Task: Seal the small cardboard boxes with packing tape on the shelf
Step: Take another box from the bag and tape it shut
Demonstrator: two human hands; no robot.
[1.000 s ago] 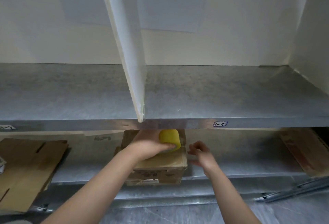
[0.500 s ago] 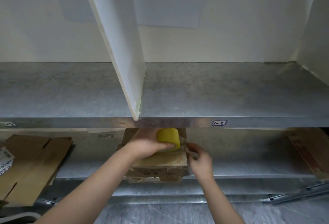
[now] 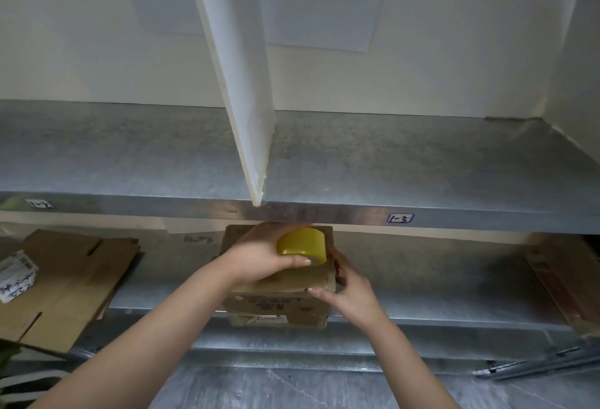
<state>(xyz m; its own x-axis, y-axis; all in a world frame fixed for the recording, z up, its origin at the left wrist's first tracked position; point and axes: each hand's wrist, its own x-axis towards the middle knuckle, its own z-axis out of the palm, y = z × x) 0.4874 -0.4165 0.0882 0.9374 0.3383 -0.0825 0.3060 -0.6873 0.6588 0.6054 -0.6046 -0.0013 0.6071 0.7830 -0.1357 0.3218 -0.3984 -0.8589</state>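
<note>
Lower shelf (image 3: 438,282) slot is low: upper shelf front lip (image 3: 324,213) sits right over the box (image 3: 276,306), so top access is tight. Left hand (image 3: 259,256) gripping the tape roll (image 3: 300,244) fills that gap; right hand (image 3: 350,295) wraps the box's right edge. Left end is blocked by flattened cardboard (image 3: 71,278) (printed packet (image 3: 16,275) on it), right end by more cardboard (image 3: 565,278). Bare shelf shows either side of the box. White divider (image 3: 240,83) splits the shelf above.

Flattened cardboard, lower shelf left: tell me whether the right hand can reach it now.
Probably not easily: the right hand holds the box at its right corner, and the left arm crosses between.
</note>
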